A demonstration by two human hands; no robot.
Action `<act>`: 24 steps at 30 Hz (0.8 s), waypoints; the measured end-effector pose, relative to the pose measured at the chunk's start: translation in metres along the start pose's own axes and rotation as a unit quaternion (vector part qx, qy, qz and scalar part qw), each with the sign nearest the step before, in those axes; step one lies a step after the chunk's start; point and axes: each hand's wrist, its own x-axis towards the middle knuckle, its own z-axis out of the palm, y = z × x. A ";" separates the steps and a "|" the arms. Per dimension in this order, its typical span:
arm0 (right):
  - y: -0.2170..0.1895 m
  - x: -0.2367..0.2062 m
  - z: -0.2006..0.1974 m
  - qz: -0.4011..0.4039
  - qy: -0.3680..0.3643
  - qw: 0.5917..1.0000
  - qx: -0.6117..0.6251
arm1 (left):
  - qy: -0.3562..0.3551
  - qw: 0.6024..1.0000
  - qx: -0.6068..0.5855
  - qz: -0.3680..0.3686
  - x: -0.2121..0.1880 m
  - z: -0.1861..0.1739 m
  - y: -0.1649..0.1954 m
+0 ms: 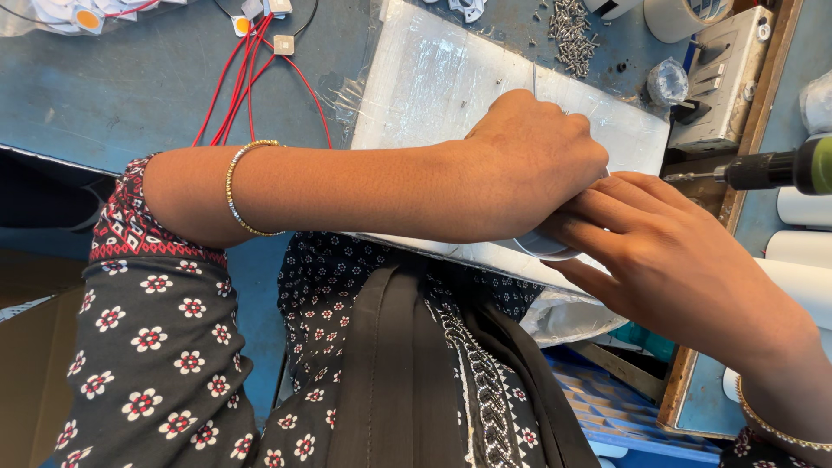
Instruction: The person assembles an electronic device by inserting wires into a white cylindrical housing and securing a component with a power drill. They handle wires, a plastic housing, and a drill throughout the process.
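Observation:
My left hand (pixel 537 156) reaches across from the left, fingers curled down over a small white round part (pixel 546 247) at the near edge of a white plastic-wrapped board (pixel 433 87). My right hand (pixel 667 251) comes in from the lower right. Its flat fingers lie against the same white part and touch my left hand. Most of the part is hidden under both hands. A gold bangle sits on each wrist.
Red wires (pixel 247 78) with small square parts lie on the blue bench (pixel 113 87) at upper left. A pile of screws (pixel 572 35) sits beyond the board. A power screwdriver (pixel 771 169) lies at right near white tubes (pixel 802 251) and a grey metal block (pixel 724 78).

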 end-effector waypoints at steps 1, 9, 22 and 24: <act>0.000 0.000 0.001 0.001 0.000 1.000 -0.002 | -0.004 1.000 0.002 -0.002 0.000 0.000 0.000; 0.002 0.000 0.004 0.001 0.002 1.000 0.007 | 0.003 1.000 -0.002 0.004 0.000 0.007 -0.006; 0.002 0.007 0.010 0.043 0.016 0.999 0.023 | -0.035 0.999 0.003 -0.033 0.010 0.009 -0.011; -0.001 0.011 0.006 0.052 0.008 0.998 0.028 | -0.045 0.998 -0.001 -0.034 0.010 0.007 -0.011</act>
